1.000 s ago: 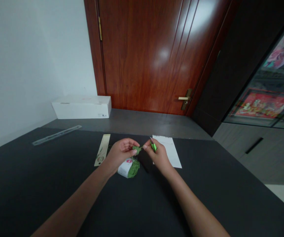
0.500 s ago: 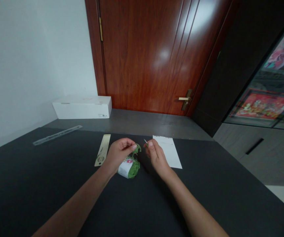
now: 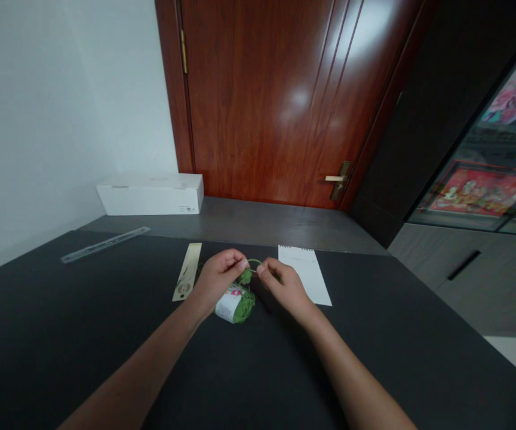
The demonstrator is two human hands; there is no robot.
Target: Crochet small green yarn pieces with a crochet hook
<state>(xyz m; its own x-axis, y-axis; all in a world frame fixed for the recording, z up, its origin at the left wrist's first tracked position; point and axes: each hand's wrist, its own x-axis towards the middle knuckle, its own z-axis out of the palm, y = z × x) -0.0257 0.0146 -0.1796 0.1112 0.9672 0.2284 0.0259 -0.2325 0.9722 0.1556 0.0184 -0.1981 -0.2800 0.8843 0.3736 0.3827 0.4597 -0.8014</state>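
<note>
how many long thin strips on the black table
2. A clear ruler lies toward the far left of the black table, and a cream strip lies just beyond the left hand, near the ball of green yarn. More could be hidden under the yarn.

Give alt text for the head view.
The left hand and right hand hold a small green yarn piece above a labelled yarn ball on a dark table. Paper lies to the right; a white box and wooden door stand behind.

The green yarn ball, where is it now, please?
In the head view, the green yarn ball lies on the black table, just below the left hand, between the cream strip and the white notepad.
</note>
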